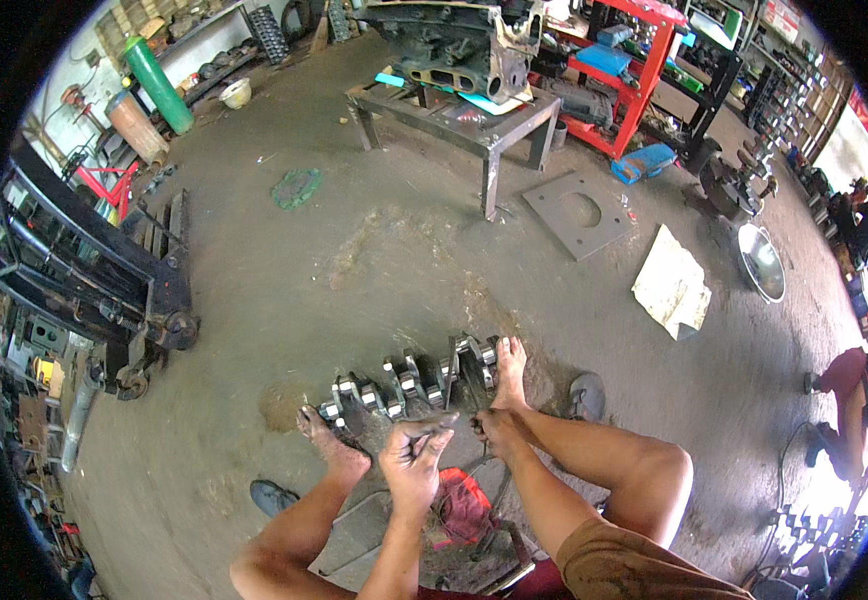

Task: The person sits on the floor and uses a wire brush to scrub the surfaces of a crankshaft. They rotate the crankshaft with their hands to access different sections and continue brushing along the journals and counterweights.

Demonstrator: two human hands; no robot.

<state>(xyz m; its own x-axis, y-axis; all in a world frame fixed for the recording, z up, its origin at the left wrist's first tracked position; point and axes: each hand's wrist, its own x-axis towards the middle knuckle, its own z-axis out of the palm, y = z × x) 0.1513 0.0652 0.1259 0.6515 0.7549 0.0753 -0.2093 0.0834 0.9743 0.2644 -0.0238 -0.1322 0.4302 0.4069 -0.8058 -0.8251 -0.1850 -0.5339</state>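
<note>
A metal crankshaft (pixel 409 384) lies on the floor across the space between my bare feet. Near its right end a thin dark strip (pixel 451 388) passes over the shaft, and its two ends run back toward me. My left hand (pixel 414 462) is closed in a pinch at the strip's left end, fingers pointing right. Darkened with grime, my right hand (pixel 499 430) grips around the other end beside my right foot (pixel 510 372). My left foot (pixel 334 442) rests against the crankshaft's left end. The strip's ends inside my fingers are mostly hidden.
Grey slippers (pixel 586 397) lie beside my feet, and a red cloth (pixel 462 505) sits between my legs. Ahead stands a metal table (pixel 494 140) bearing an engine block (pixel 454 50). A square plate (pixel 576 215), cardboard (pixel 672 283) and metal basin (pixel 760 263) lie right; a black press frame (pixel 104 240) stands left.
</note>
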